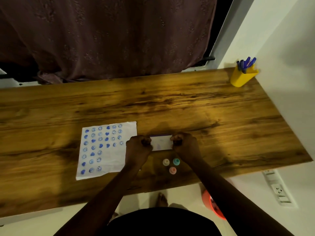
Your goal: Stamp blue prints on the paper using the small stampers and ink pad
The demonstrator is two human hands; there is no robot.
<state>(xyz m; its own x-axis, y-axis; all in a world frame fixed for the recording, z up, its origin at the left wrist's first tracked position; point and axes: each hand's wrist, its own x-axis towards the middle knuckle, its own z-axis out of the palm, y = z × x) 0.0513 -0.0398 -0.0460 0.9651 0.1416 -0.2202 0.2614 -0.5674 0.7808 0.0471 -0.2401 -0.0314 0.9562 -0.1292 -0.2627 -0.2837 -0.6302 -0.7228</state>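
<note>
A white sheet of paper (107, 150) lies on the wooden table, covered with several blue smiley and heart prints. Just right of it sits the white ink pad case (161, 142), a strip of blue showing along its far edge. My left hand (139, 144) grips the case's left end and my right hand (185, 142) grips its right end. Three small stampers stand nearer to me than the case: a white one (166, 162), a teal one (176, 161) and a pink one (172, 170). Neither hand touches them.
A yellow holder (242, 76) with several blue pens stands at the table's far right corner by the white wall. A dark curtain (105, 36) hangs behind the table. An orange object (215, 209) and a power strip (277, 188) lie on the floor at the right.
</note>
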